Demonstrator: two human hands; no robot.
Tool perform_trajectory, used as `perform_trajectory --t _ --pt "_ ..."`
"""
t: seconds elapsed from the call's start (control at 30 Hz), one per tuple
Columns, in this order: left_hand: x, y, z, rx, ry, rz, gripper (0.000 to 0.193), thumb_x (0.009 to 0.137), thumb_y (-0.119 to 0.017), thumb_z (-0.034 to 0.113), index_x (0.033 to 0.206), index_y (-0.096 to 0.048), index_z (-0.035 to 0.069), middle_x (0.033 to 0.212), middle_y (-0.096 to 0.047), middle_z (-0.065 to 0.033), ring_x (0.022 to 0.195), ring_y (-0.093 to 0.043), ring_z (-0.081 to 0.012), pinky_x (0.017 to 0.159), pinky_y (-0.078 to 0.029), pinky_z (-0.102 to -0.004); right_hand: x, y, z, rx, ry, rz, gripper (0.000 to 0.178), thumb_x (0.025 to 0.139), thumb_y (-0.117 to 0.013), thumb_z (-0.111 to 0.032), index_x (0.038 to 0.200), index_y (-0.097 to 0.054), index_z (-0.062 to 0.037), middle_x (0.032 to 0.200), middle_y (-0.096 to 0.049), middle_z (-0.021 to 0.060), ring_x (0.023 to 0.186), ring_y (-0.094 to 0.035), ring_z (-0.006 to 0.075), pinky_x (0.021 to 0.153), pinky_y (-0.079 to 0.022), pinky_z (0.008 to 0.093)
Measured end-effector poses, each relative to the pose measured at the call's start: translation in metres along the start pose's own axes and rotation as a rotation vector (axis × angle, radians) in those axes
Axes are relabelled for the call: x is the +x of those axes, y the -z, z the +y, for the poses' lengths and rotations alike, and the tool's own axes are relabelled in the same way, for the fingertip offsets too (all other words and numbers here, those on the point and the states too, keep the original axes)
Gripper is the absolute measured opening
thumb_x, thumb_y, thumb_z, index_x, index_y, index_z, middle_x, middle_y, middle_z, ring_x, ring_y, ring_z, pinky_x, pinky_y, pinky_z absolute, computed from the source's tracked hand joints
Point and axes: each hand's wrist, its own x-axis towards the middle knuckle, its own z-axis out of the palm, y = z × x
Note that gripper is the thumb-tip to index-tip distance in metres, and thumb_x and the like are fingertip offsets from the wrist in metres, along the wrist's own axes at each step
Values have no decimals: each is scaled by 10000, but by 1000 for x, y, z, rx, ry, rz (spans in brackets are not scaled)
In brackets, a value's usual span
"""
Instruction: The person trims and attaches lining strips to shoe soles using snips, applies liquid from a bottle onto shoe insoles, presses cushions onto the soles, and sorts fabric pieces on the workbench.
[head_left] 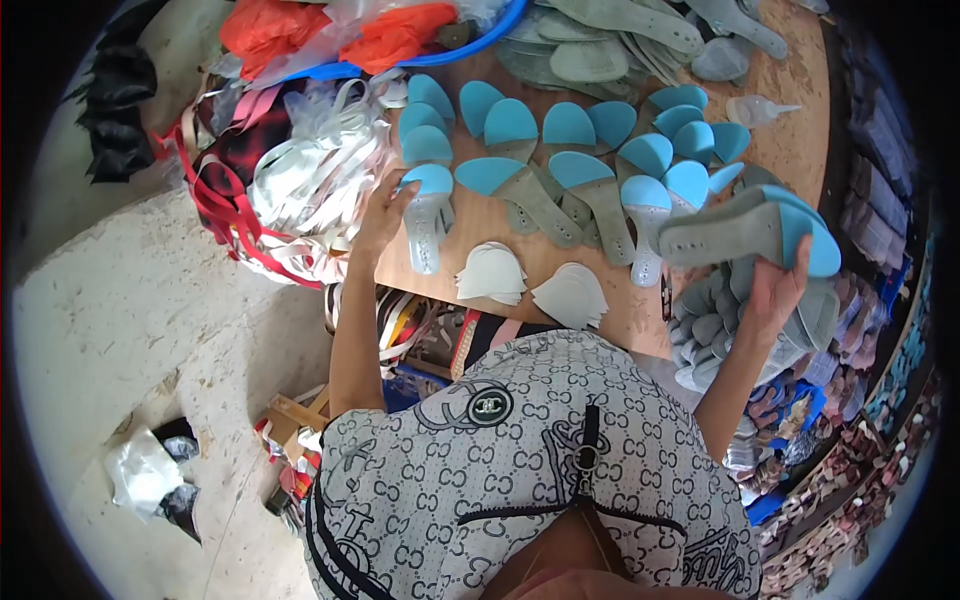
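My left hand (380, 215) is at the left end of the table, thumb and fingers closed on the edge of a blue-toed insole (425, 240); its pale, shiny strip has holes and points toward me. On the right, my right hand (778, 295) grips a small stack of grey insoles (725, 236) by the blue toe end, lifted above the table edge. Between my hands several blue-toed insoles (545, 208) lie overlapping in rows. Closer to me are two fanned stacks of white rounded pieces, a left one (490, 272) and a right one (572, 295).
The wooden table (640, 325) also bears a heap of grey insoles (590, 60), a clear squeeze bottle (760, 110) and a blue basin (500, 38) with red plastic bags. White straps (310, 150) pile up on the left. More grey insoles (700, 320) crowd the right edge.
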Motion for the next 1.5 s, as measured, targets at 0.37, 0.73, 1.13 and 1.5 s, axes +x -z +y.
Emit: perform_trajectory --t 0.37,0.73,1.13,1.5 --pt "-12 -63 112 -63 -220 -73 543 881 -653 229 1343 -469 11 1312 -533 -126 1212 -501 -225 1034 -375 -384 -54 -65 59 -217 -328 -460 368 806 -690 -49 1156 -577 -33 1118 -609 54 1032 -574 157 917 -450 321" --pt "-45 -164 165 -429 -56 -613 616 1018 -330 502 1306 -519 -8 1190 -585 -109 1076 -540 -161 907 -429 -263 -102 -87 60 -750 86 -536 463 751 -758 -100 1160 -542 -75 1056 -603 68 1013 -570 195 894 -438 316" --pt "-55 -179 164 -146 -72 -382 565 1029 -357 432 816 -571 -47 599 -455 -113 609 -455 -202 608 -391 -370 -125 -77 35 -1087 664 -756 323 725 -743 11 970 -538 -39 1029 -632 166 879 -627 313 707 -502 361" --pt "-67 -182 173 -240 -200 -432 533 1029 -373 406 919 -604 -62 762 -567 -162 719 -530 -229 684 -428 -362 -116 -64 14 -367 -144 -798 304 690 -702 114 928 -598 -44 1024 -673 180 982 -659 271 882 -509 391"
